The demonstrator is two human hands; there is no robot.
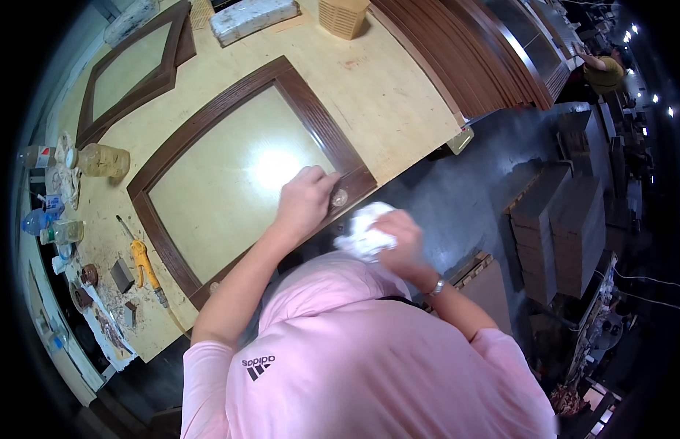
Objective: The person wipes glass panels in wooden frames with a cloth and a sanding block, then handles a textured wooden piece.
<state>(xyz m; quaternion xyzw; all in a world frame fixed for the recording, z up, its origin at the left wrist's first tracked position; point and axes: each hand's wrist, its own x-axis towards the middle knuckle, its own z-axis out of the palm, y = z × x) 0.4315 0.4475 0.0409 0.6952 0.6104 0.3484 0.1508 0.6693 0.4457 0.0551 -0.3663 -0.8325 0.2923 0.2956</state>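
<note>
A brown wooden cabinet door (316, 117) with a pale glass-like panel lies flat on the workbench (402, 91). Its near right corner, beside a round hinge hole, is where my left hand (305, 199) rests. The fingers of that hand are curled closed against the wood; anything inside them is hidden. Off the bench's front edge, close to my body, my right hand (403, 240) grips a crumpled white cloth (365, 233). The cloth hangs apart from the door, and this hand is slightly blurred.
Left on the bench lie a yellow-handled tool with a hose (144, 262), a jar (103, 160) and small blocks. More door frames (128, 73) lie at the back left, with a basket (343, 17) behind. Stacked brown panels (457, 51) stand back right; a person (603, 72) works farther off.
</note>
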